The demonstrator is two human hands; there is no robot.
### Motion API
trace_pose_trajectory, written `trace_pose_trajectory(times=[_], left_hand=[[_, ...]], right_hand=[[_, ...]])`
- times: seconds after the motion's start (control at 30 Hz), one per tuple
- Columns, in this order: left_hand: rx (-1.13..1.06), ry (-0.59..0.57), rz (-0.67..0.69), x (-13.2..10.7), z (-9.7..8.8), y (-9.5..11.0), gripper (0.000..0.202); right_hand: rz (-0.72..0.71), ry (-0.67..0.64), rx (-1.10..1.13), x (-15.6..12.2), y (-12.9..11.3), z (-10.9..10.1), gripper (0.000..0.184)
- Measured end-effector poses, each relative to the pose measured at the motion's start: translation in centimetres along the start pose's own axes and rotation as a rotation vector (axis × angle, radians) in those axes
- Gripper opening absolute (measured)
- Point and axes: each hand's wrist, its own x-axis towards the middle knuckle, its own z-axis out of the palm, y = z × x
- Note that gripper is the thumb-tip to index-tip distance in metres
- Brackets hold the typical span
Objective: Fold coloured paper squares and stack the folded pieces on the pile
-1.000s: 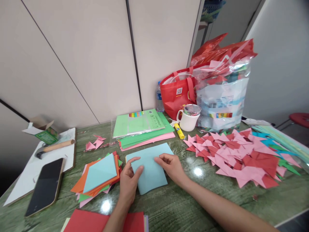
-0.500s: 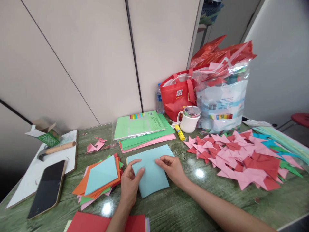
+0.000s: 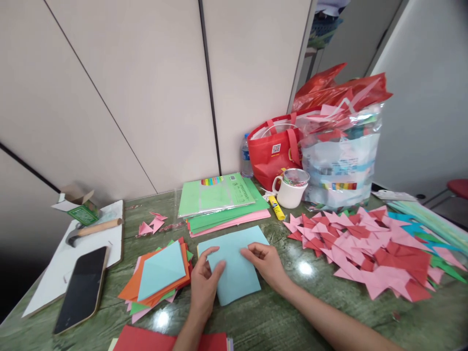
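Take the light blue paper [image 3: 238, 280] as the centre of your dial, with twelve o'clock toward the wall. It lies on the green table [image 3: 285, 319] between your two hands, its near corner pointing to about seven o'clock. It may be one sheet or several overlapping; you cannot tell for certain from this view.

Your left hand [image 3: 204, 282] is at about eight o'clock, over the paper's left edge. Its index finger arches across the upper left part, the thumb tip reaches in over the blue surface, and the two stand apart with blue showing between them. Your right hand [image 3: 269, 263] comes in from about three o'clock, its thumb and curled index finger close together over the right half. Whether they pinch an edge or only rest there, you cannot tell. The middle of the paper lies bare between your two thumbs.

At nine o'clock, just beside your left hand, is a fanned stack of coloured squares [image 3: 161, 273], light blue on top. Red sheets [image 3: 142, 339] lie at seven, partly under your left forearm. At twelve, a packet of green paper [image 3: 215, 197] tops more sheets; at one are a yellow glue stick [image 3: 277, 208] and a white mug [image 3: 288, 194]. A heap of pink and red folded shapes [image 3: 361, 243] spreads at three.
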Motion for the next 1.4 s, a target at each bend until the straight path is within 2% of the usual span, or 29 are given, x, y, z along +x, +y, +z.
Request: trace_pose_trajectory(times=[0.1, 0.3, 0.97, 1.2, 1.4], left_hand=[[0.014, 0.035, 0.012, 0.1, -0.1, 0.1, 0.046], [-0.075, -0.007, -0.04, 0.2, -0.2, 0.2, 0.045], [-0.119, 0.038, -0.07, -0.3, 0.4, 0.8, 0.036], [-0.075, 0.08, -0.045, -0.2, 0.5, 0.7, 0.036], [-0.054, 0.093, -0.049, -0.3, 0.4, 0.6, 0.037]], right_hand=[[-0.001, 0.007, -0.003, 0.0, 0.0, 0.0, 0.039], [0.02, 0.018, -0.009, 0.2, 0.4, 0.0, 0.039], [0.089, 0.009, 0.023, 0.8, 0.0, 0.1, 0.041], [0.087, -0.03, -0.016, 1.1, 0.6, 0.0, 0.04], [0.11, -0.03, -0.043, 1.0, 0.1, 0.0, 0.044]])
